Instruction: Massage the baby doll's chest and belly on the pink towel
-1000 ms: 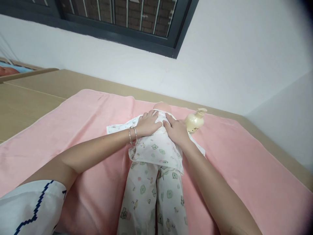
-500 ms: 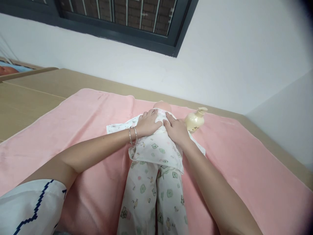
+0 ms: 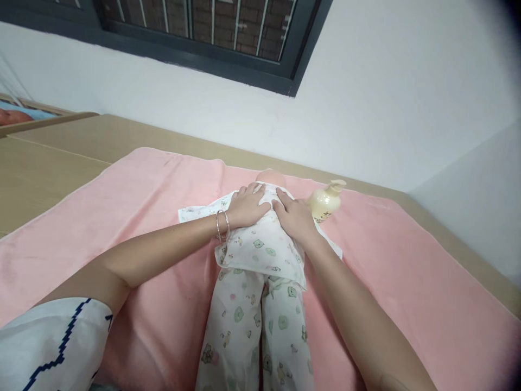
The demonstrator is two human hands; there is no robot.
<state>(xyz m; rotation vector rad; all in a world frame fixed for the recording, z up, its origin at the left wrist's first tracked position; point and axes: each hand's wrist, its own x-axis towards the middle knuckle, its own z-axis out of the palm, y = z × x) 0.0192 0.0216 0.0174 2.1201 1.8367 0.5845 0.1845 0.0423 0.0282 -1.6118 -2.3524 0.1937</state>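
Observation:
A small figure, perhaps a baby doll, lies on a pink blanket (image 3: 382, 271) with its legs toward me. It wears a white printed shirt (image 3: 252, 250) and matching trousers (image 3: 236, 326). Only the rounded top of its head (image 3: 271, 176) shows; I cannot make out the rest of it. My left hand (image 3: 247, 208) rests flat on the left of the chest, fingers spread, two silver bangles at the wrist. On the right of the chest lies my right hand (image 3: 296, 216), also flat with the thumb apart. Neither hand grips anything.
Just right of my right hand stands a pale yellow pump bottle (image 3: 324, 202) on the blanket. The blanket covers a wooden surface (image 3: 81, 138) that reaches to a white wall (image 3: 366, 108). A dark-framed barred window (image 3: 244, 76) is above. Something reddish-brown (image 3: 14, 117) shows at the far left.

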